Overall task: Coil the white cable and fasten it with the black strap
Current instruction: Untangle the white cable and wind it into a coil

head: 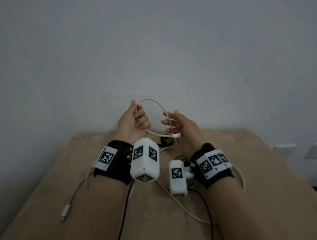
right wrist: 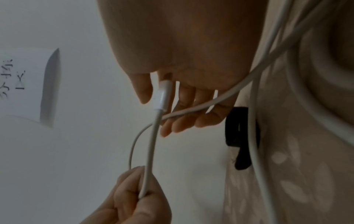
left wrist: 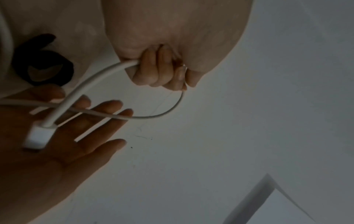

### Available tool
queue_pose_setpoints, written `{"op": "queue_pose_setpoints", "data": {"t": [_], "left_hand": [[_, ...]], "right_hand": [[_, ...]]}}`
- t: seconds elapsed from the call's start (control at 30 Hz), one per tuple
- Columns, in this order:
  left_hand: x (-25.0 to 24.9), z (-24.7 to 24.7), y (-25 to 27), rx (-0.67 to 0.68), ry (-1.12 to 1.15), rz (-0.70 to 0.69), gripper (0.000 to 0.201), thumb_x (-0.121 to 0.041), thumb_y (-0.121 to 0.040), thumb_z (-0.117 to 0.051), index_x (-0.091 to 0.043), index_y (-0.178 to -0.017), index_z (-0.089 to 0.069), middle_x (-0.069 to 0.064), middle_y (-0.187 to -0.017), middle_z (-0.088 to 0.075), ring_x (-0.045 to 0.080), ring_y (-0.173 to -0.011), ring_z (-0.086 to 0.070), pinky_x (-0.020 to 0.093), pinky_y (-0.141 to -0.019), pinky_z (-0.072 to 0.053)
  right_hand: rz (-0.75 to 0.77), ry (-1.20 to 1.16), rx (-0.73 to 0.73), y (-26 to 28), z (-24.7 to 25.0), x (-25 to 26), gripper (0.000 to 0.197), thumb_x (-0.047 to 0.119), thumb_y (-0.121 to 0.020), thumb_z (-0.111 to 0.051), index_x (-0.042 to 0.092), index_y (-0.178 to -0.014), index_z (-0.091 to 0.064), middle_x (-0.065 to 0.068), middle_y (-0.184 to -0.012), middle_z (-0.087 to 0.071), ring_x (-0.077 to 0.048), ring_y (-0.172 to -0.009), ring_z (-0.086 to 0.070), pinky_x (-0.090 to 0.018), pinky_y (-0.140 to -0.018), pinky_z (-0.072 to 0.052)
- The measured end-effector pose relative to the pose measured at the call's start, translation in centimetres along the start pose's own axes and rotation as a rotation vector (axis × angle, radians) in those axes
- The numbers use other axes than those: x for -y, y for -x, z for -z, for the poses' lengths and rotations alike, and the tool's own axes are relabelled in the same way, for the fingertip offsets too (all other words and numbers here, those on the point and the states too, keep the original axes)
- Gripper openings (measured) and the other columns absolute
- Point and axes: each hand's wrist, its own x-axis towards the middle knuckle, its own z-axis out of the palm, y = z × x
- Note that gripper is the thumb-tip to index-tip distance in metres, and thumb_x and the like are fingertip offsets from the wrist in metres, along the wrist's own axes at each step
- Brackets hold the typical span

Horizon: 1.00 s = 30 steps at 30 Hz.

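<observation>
A white paper sheet (right wrist: pixel 23 84) on the wall carries a few dark handwritten characters, seen sideways in the right wrist view and too blurred to read. The wristbands and white wrist camera housings (head: pixel 145 161) bear black-and-white square code markers, with no legible letters or numbers.

Both hands raised above the table (head: pixel 242 178), near its far edge by the wall (head: pixel 157 47). Left hand (head: pixel 131 121) to the left, right hand (head: pixel 183 131) to the right, cable (head: pixel 157 105) arcing between them. One plug (head: pixel 177 135) sits just before the right palm. Strap (head: pixel 165 142) lies on the table below and between the hands. Rest of the cable trails on the table under both wrists; other plug (head: pixel 66 210) lies at near left.
</observation>
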Motion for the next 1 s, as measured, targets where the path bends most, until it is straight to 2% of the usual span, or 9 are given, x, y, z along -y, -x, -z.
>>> {"op": "queue_pose_setpoints", "data": {"t": [0.17, 0.23, 0.3, 0.4, 0.5, 0.57, 0.73, 0.87, 1.0], "left_hand": [[0.7, 0.4, 0.5, 0.026, 0.182, -0.052, 0.032, -0.024, -0.103, -0.031, -0.013, -0.083, -0.053, -0.008, -0.041, -0.042, 0.004, -0.028, -0.028, 0.015, -0.033, -0.025], [0.7, 0.3, 0.7, 0.041, 0.286, -0.076, 0.032, -0.016, -0.103, -0.029, -0.012, -0.085, -0.055, -0.009, -0.047, -0.05, 0.005, -0.032, -0.033, 0.015, -0.036, -0.03], [0.6, 0.1, 0.7, 0.04, 0.365, -0.12, 0.032, -0.009, -0.101, -0.027, -0.012, -0.084, -0.054, -0.009, -0.05, -0.052, 0.006, -0.034, -0.036, 0.015, -0.039, -0.032], [0.5, -0.2, 0.8, 0.041, 0.428, -0.188, 0.033, -0.005, -0.099, -0.023, -0.013, -0.083, -0.051, -0.009, -0.052, -0.052, 0.006, -0.035, -0.037, 0.014, -0.041, -0.033], [0.8, -0.2, 0.9, 0.085, 0.44, -0.22, 0.031, -0.002, -0.097, -0.025, -0.013, -0.083, -0.05, -0.008, -0.054, -0.052, 0.006, -0.038, -0.04, 0.015, -0.045, -0.036], [0.9, -0.3, 0.9, 0.137, 0.422, -0.22, 0.022, -0.002, -0.093, -0.032, -0.012, -0.083, -0.05, -0.008, -0.057, -0.053, 0.006, -0.04, -0.042, 0.016, -0.046, -0.038], [-0.1, -0.5, 2.1, 0.199, 0.156, -0.125, 0.015, -0.017, -0.087, -0.043, -0.011, -0.08, -0.054, -0.001, -0.064, -0.051, 0.013, -0.049, -0.043, 0.024, -0.058, -0.037], [-1.5, -0.6, 2.7, 0.099, -0.35, 0.005, 0.043, -0.043, -0.092, -0.041, -0.007, -0.072, -0.053, 0.001, -0.051, -0.048, 0.014, -0.041, -0.041, 0.021, -0.048, -0.038], [-1.8, -0.2, 3.0, 0.122, -0.83, 0.057, 0.04, -0.043, -0.091, -0.054, -0.006, -0.079, -0.063, -0.003, -0.049, -0.043, 0.008, -0.036, -0.036, 0.018, -0.042, -0.031]], "right_hand": [[0.021, 0.091, 0.144, 1.4, 0.1, 0.9, 0.053, 0.059, -0.09, -0.042, 0.024, -0.127, -0.057, -0.005, -0.111, -0.07, -0.02, -0.079, -0.064, -0.038, -0.084, -0.047], [0.052, 0.122, 0.19, 1.8, 0.2, 1.3, 0.053, 0.059, -0.082, -0.048, 0.034, -0.128, -0.053, -0.002, -0.121, -0.066, -0.022, -0.093, -0.067, -0.041, -0.093, -0.047], [0.052, 0.009, 0.213, 1.9, 0.5, 1.3, 0.05, 0.051, -0.081, -0.054, 0.033, -0.128, -0.054, -0.002, -0.127, -0.063, -0.026, -0.103, -0.066, -0.042, -0.096, -0.046], [0.014, -0.195, 0.208, 1.9, 1.0, 1.4, 0.05, 0.041, -0.074, -0.074, 0.014, -0.115, -0.062, -0.006, -0.123, -0.065, -0.03, -0.101, -0.067, -0.042, -0.095, -0.047], [0.006, 0.026, 0.19, 2.1, 0.8, 1.5, 0.024, 0.019, -0.082, -0.07, 0.004, -0.1, -0.065, -0.009, -0.109, -0.067, -0.024, -0.089, -0.068, -0.029, -0.081, -0.052], [0.016, 0.144, 0.162, 2.0, 0.5, 1.4, 0.015, 0.013, -0.087, -0.064, 0.004, -0.098, -0.068, -0.011, -0.108, -0.068, -0.02, -0.083, -0.068, -0.028, -0.076, -0.052], [0.137, 0.191, 0.084, 1.7, 0.2, 2.2, 0.016, 0.019, -0.094, -0.057, 0.01, -0.09, -0.07, 0.0, -0.096, -0.072, -0.012, -0.072, -0.065, -0.022, -0.062, -0.05], [0.127, 0.341, 0.115, 1.4, 0.8, 3.0, 0.02, 0.012, -0.095, -0.052, 0.008, -0.084, -0.069, -0.002, -0.092, -0.074, -0.009, -0.06, -0.055, -0.019, -0.055, -0.04], [0.11, 0.471, 0.192, 1.5, 0.5, 3.5, 0.026, 0.013, -0.097, -0.048, 0.008, -0.083, -0.069, -0.002, -0.087, -0.074, -0.009, -0.059, -0.052, -0.019, -0.054, -0.036]]}}
